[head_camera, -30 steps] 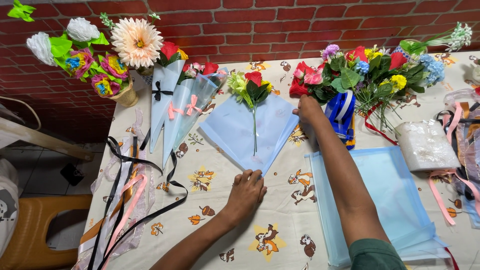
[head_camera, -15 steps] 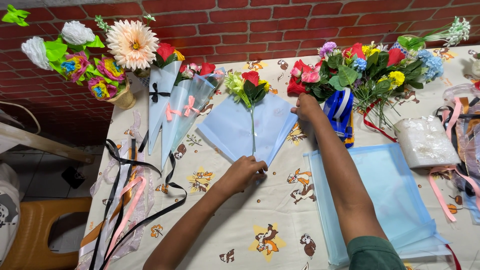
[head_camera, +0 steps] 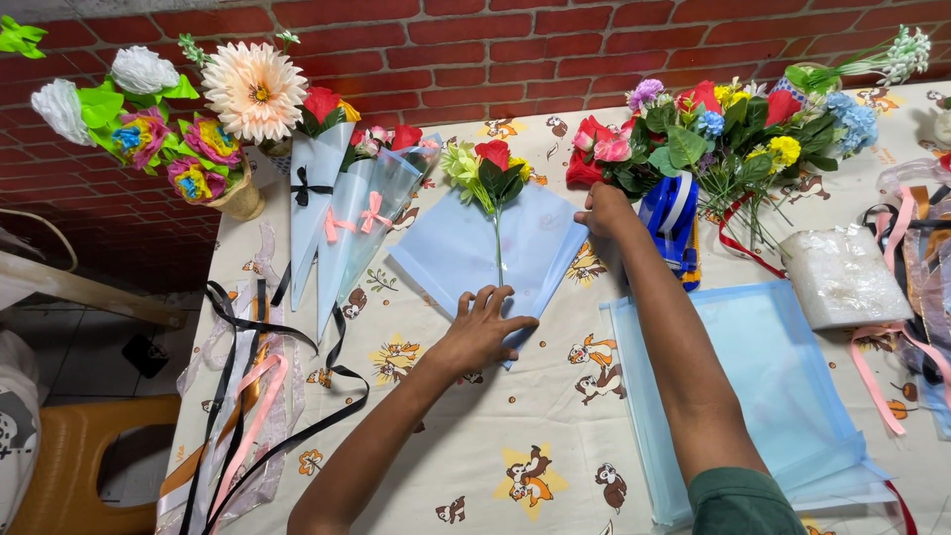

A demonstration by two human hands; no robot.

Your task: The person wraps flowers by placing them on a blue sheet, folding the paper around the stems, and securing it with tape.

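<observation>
- A stack of pale blue wrapping sheets [head_camera: 763, 396] is lying nearest, its lower edge cut off.
- The left hand [head_camera: 480, 332] is pressing down, fingers spread, on the bottom corner of one light blue paper sheet [head_camera: 490, 258] carrying a small red and yellow flower sprig [head_camera: 487, 168].
- The right hand [head_camera: 604, 210] is closing on that sheet's right corner.
- Three wrapped cone bouquets [head_camera: 342, 213] are standing behind, partly overlapping.

Bright even daylight, soft shadows, sharp focus, slight wide-angle edge bending.

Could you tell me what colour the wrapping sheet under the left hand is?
Light blue wrapping sheet, seen in the head view.
</observation>
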